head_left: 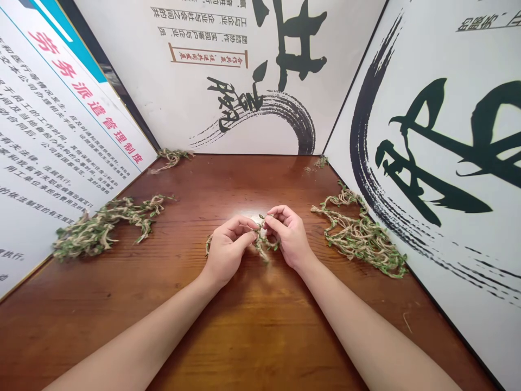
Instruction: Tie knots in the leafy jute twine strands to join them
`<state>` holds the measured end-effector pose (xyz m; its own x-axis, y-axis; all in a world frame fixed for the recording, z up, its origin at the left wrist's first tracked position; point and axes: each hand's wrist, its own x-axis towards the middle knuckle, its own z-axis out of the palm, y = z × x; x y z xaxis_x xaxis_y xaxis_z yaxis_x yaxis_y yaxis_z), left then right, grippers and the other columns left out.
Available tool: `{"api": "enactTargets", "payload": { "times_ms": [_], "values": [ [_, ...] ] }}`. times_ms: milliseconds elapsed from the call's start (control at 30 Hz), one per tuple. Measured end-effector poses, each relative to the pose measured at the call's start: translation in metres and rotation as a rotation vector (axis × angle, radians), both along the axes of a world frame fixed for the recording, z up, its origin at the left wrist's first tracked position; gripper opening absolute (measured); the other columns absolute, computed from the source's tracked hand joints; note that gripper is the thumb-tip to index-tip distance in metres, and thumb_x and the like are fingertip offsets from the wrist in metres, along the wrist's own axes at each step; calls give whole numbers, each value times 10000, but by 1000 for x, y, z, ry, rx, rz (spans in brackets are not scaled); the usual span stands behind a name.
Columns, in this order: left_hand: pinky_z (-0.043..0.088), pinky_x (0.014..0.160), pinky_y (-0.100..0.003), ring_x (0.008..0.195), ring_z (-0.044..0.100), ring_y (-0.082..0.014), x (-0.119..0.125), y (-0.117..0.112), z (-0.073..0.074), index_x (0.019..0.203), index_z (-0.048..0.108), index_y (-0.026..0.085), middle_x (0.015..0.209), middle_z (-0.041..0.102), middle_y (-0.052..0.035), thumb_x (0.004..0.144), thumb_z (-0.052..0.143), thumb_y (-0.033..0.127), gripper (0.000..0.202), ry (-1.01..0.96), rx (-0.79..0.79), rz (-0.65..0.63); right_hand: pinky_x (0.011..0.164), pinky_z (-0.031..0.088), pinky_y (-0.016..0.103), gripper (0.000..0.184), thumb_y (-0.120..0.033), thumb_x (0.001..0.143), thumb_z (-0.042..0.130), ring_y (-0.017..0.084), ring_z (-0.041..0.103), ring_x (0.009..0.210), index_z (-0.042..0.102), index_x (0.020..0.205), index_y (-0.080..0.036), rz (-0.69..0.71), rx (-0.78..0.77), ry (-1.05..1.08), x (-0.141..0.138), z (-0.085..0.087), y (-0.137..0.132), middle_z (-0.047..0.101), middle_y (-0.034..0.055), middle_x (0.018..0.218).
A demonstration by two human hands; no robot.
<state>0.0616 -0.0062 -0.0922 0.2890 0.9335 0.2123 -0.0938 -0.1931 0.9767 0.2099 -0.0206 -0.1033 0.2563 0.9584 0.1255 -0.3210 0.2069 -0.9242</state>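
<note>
Pinching a jute-twine leaf garland [260, 244] in the fingertips of both hands, left hand [226, 251] at its 9 o'clock, right hand [288, 236] at its 3 o'clock; leafy twine piles [106, 231] [358, 236] lie at 9 and 3 o'clock on the wooden surface [252, 336].

Body inventory, one person: a left forearm [138, 331] and a right forearm [366, 326] are showing bare and slim, are narrowing evenly into rounded wrists, and are ending in a left hand [227, 250] and a right hand [290, 236], both tapering into slender fingers [240, 224].
</note>
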Motion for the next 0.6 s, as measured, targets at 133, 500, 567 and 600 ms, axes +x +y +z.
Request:
{"api": "enactTargets", "payload": {
  "times_ms": [133, 500, 567, 600],
  "values": [
    [374, 501, -220, 484, 442, -68, -2, 0, 0, 855, 719, 195, 643, 603, 38, 739, 740, 246, 128, -32, -19, -23, 564, 467, 255, 248, -298, 673, 788, 130, 582, 613, 608, 822, -216, -13, 2, 92, 0, 0, 3, 637, -36, 672],
    [525, 661, -227, 747, 641, -131, -8, 3, -6, 977, 667, 190, 918, 647, -12, 738, 816, 281, 297, -26, 16, -135, 503, 515, 220, 280, -291, 678, 777, 132, 649, 599, 567, 846, -212, -74, -25, 183, -1, 1, 5, 656, -46, 660],
    [524, 657, -223, 753, 650, -133, -7, 2, -6, 977, 668, 188, 920, 656, -15, 740, 822, 286, 299, -21, 13, -134, 465, 497, 212, 288, -302, 687, 770, 146, 670, 599, 556, 858, -214, -78, -22, 176, 0, 1, 6, 654, -43, 663],
    [515, 636, -218, 724, 643, -125, -7, 2, -5, 976, 670, 187, 909, 662, -16, 745, 819, 291, 294, -22, 2, -136, 444, 484, 209, 292, -309, 693, 766, 149, 675, 587, 549, 865, -217, -80, -19, 173, 0, 1, 6, 651, -45, 667]
  ]
}}
